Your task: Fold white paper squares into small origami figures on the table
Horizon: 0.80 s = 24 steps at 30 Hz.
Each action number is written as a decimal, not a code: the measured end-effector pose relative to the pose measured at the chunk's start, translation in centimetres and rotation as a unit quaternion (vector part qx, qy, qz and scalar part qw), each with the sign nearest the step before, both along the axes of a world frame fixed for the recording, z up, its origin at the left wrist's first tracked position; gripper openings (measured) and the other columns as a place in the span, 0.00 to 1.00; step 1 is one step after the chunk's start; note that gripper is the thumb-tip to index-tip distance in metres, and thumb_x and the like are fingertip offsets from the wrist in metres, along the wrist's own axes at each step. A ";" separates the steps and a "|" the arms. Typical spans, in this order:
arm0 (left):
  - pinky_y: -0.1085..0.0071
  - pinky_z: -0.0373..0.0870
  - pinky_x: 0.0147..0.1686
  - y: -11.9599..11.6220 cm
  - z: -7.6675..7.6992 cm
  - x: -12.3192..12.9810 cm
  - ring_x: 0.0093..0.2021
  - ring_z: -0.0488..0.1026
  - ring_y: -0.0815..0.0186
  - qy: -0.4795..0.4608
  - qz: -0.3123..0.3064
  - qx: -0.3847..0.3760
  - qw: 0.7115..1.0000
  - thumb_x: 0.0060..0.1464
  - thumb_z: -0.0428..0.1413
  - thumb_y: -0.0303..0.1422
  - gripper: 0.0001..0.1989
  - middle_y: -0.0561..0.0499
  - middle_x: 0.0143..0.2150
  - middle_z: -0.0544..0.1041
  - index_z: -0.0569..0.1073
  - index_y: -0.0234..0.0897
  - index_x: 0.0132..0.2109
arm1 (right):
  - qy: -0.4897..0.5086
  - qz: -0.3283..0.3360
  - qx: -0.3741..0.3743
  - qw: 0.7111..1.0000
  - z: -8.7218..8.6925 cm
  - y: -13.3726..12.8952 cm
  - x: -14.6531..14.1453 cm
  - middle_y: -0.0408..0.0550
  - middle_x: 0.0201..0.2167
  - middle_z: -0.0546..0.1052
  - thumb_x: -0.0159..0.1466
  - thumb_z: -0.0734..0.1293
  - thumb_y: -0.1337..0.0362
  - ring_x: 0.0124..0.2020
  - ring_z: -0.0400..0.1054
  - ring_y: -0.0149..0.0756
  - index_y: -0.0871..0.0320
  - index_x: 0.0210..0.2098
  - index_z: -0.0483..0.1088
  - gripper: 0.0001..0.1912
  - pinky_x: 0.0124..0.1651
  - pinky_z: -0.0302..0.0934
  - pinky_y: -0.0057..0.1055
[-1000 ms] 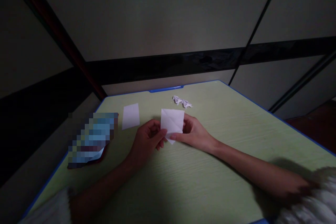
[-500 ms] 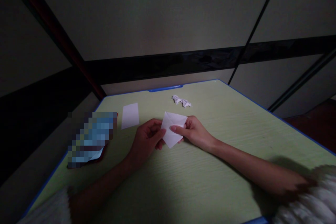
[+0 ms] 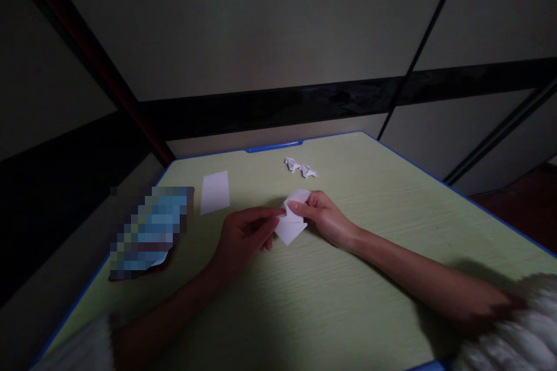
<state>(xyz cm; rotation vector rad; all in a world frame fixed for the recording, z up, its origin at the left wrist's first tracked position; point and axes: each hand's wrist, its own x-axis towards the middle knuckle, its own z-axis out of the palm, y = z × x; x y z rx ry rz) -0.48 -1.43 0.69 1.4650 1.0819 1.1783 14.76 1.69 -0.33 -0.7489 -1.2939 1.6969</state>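
Note:
Between my hands is a small folded piece of white paper, its lower end coming to a point. My left hand pinches the paper's left side between thumb and index finger, pressing a flap inward. From the right, my right hand grips the paper, thumb on top and the other fingers behind or under it. Those right fingers are partly hidden. Beyond the hands lie two small folded white paper figures, close together.
A flat white sheet of paper lies on the light green table to the left. Nearer the left edge is a blurred-out flat object with a dark border. Cabinet panels rise behind the table's blue-edged far side.
The paper's upper left part has been folded over toward the right. My left hand has shifted slightly right, its index finger now on the flap. My right hand has barely moved.

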 end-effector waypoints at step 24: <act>0.81 0.59 0.14 0.0 0.1 0.1 0.15 0.62 0.77 -0.007 0.017 -0.021 1.000 0.37 0.56 0.24 0.11 0.58 0.19 0.66 0.72 0.34 0.33 | -0.074 0.035 0.033 0.996 1.4 -0.5 0.2 0.39 0.18 0.67 0.45 0.70 0.64 0.20 0.58 0.22 0.64 0.23 0.65 0.11 0.24 0.50 0.23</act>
